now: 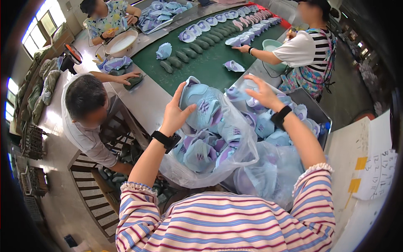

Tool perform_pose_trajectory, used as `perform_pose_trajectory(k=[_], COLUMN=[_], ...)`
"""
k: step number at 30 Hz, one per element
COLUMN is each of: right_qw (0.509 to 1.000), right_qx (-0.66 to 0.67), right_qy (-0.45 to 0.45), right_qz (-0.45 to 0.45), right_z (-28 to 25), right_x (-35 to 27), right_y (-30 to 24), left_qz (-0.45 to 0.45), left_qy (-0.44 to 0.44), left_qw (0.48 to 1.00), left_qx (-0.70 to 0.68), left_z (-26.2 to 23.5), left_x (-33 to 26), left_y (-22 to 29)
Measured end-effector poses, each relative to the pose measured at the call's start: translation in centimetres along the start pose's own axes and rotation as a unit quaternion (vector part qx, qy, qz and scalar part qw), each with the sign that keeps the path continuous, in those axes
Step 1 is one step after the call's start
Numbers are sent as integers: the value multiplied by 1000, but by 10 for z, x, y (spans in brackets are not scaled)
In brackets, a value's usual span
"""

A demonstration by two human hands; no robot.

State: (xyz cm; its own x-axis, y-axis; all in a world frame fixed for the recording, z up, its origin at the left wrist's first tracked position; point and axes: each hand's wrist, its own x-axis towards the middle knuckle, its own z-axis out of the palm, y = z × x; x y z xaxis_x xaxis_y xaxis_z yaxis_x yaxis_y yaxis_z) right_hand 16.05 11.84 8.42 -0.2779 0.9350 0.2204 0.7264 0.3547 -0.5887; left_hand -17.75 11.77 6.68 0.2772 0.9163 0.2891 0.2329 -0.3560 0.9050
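Observation:
A translucent plastic bag (243, 157) in front of me is filled with light blue and purple shoe uppers. On top of it one shoe upper (200, 105) stands tilted, with purple on its side. My left hand (174, 113) rests against that upper's left edge, thumb and fingers apart. Across from it, my right hand (263, 93) is spread open above more loose uppers; a light blue piece (237, 93) lies near its thumb. Whether the right fingertips touch anything, I cannot tell. More uppers (265, 124) fill the metal tray to the bag's right.
Beyond is a green table (155, 80) with rows of dark shoe lasts (202, 43) and uppers. One co-worker (86, 105) at left holds a dark last; two others sit beside bowls. A second stuffed bag (268, 168) lies close at right, by a written sheet (375, 176).

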Motion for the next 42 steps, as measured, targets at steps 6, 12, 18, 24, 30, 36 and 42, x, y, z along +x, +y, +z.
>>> perform_pose_trajectory(k=[6,12,18,24,30,36,42], right_qw=[946,664,749,735,787,769,766], right_qx=[288,702,611,613,561,545,577], right_qy=[-140,-160,-197,-235,-169,-19,-115], right_qz=[60,202,165,170,192,334,260], right_z=[47,-11,-5,35,28,-3,-31], right_x=[-10,-55,-61,-45,-60,-56,-62], right_y=[-77,-31,-69,-100,-91,5,-3], left_qz=[-124,216,275,323,125,-10,23], left_qy=[-30,53,20,-28,72,-25,-245], left_qw=[974,973,958,944,990,925,940], left_qx=[-189,-64,-78,-67,-10,-379,-236], left_z=[19,-18,-19,18,-10,-14,-24], left_x=[-8,-9,-9,-11,2,18,27], left_y=[18,-7,14,49,2,-51,-14])
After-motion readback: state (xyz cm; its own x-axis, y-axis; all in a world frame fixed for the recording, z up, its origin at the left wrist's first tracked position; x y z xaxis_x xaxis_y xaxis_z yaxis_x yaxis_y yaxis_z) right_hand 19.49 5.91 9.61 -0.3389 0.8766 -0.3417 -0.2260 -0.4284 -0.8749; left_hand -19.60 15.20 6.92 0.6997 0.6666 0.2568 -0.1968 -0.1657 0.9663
